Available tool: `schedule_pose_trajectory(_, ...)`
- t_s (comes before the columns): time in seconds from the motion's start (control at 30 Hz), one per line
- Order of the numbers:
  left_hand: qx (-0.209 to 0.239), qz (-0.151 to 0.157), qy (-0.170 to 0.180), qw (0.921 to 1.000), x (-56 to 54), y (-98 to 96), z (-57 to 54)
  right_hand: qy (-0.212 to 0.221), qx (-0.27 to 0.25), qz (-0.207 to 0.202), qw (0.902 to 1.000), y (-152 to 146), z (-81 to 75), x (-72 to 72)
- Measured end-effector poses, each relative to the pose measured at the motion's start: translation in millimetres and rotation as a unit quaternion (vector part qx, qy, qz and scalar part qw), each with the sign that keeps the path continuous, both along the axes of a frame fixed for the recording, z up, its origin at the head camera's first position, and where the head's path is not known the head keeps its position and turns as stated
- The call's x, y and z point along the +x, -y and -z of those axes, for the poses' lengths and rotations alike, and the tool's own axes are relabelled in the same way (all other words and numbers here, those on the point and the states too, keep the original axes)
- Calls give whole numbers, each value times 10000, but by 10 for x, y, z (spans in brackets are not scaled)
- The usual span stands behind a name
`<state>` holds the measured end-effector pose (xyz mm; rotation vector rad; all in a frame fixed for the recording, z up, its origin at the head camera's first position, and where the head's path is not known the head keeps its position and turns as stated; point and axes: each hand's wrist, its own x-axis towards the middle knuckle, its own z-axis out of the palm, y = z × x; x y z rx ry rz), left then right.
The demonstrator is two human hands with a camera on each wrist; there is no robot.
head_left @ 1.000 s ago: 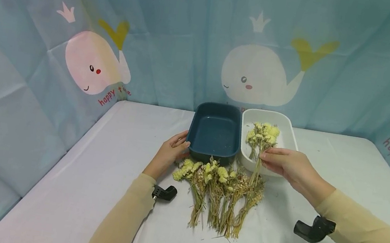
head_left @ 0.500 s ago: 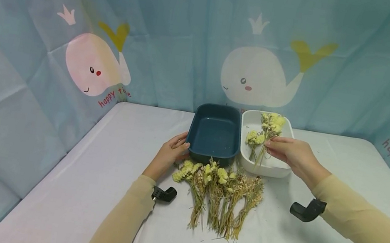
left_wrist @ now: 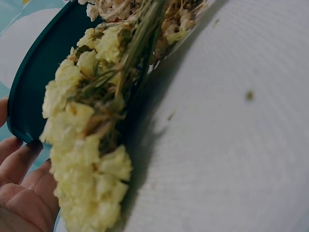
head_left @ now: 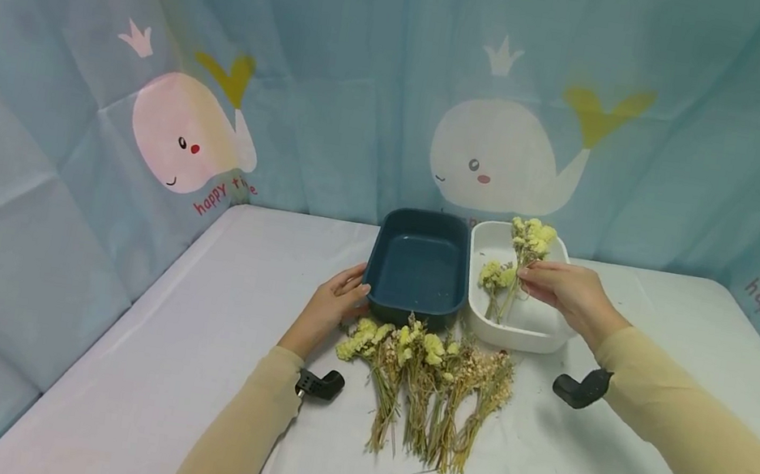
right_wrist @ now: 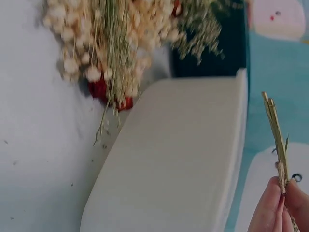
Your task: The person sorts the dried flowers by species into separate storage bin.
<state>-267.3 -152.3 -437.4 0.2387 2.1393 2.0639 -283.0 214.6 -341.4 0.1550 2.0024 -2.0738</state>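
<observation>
My right hand [head_left: 567, 291] pinches the stems of a small bunch of yellow dried flowers [head_left: 532, 237] over the white bin [head_left: 530, 340]. In the right wrist view, the cut ends of these stems [right_wrist: 275, 128] stick out past the fingertips. Another yellow flower bunch [head_left: 494, 276] lies inside the white bin, on its left side. My left hand [head_left: 328, 305] rests with loosely bent fingers against the left wall of the dark blue bin [head_left: 414, 308]. In the left wrist view, its fingers [left_wrist: 21, 162] touch the blue bin's outside, beside a yellow flower head [left_wrist: 91, 169].
Several dried flower bunches [head_left: 430, 392] lie in a row on the white table [head_left: 230, 305], just in front of the bins. Stem crumbs are scattered near them. The two bins stand side by side before a blue curtain [head_left: 341, 100] printed with whales.
My right hand has carried the held bunch up and slightly right, farther back over the white bin, its stems now off the row of bunches. The left hand stays at the blue bin.
</observation>
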Motion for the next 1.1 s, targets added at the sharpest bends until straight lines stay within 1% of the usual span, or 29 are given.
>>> schedule_pose_trajectory(0.1, -47, 17, -49, 10000, 3, 4, -3, -159, 63, -34, 9998, -6, 54, -59)
schedule_pose_trajectory(0.13, -63, 19, -58, 10000, 5, 4, 3, -203, -64, -80, 9997, -36, 113, -111)
schedule_pose_trajectory(0.2, -103, -6, -52, 9999, 9, 1, 13, -283, 93, -122, 9995, -41, 162, -147)
schedule_pose_trajectory(0.33, -115, -48, -38, 9999, 9, -6, 18, -162, 333, -148, 9992, -36, 235, -215)
schedule_pose_trajectory(0.37, -100, -56, -27, 9999, 9, -7, 17, -89, 549, -122, 9984, -4, 215, -195)
schedule_pose_trajectory(0.47, -64, -48, -28, 10000, 10, -5, 7, 144, 593, -175, 9980, 6, 251, -221)
schedule_pose_trajectory(0.57, -59, -63, 8, 10000, 16, -3, -4, 239, 616, -200, 9976, 9, 295, -233)
schedule_pose_trajectory(0.8, -151, -12, -9, 9999, 15, 8, -3, 237, 451, -180, 9985, 29, 410, -272)
schedule_pose_trajectory(0.93, -120, -59, -1, 9999, 23, 1, -14, 351, 503, -167, 9980, 47, 423, -273)
schedule_pose_trajectory(1.1, -104, -75, 4, 9999, 25, -15, -26, 403, 712, -67, 9966, 41, 443, -261)
